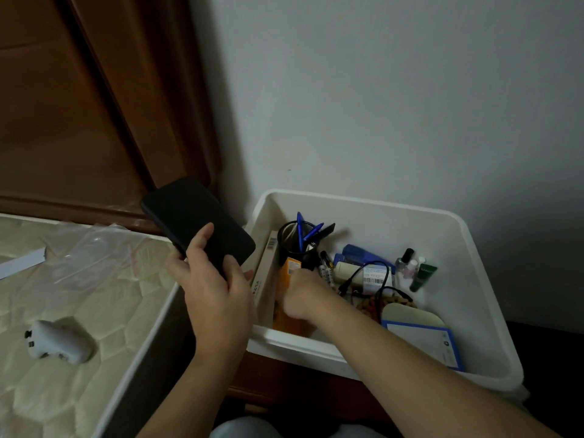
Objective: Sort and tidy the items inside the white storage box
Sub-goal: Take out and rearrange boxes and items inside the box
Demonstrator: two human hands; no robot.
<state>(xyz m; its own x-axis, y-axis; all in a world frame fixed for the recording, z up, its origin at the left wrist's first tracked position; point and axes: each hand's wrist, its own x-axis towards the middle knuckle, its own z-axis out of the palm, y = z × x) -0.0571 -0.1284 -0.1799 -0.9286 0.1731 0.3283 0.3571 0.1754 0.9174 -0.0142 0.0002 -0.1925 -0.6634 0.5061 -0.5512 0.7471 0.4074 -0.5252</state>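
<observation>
1. Pale wall and a wooden headboard stood behind the white storage box (pixel 467 235), lower right of frame.
2. Inside it, the right hand (pixel 305 294) gripped an orange carton (pixel 289 298) beside a black pen cup (pixel 295 245).
3. Left of the box, the left hand (pixel 211 279) clasped a black phone (pixel 196 219) above the mattress (pixel 63 390).

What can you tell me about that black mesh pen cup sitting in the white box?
The pen cup is a round holder of black wire mesh, as it looks, standing upright near the back left corner of the white storage box. Blue pens poke out of its top at slants, with something dark beside them. A flat pale box stands against its left side, and an orange box leans in front, where the right hand reaches in just below it.
</observation>
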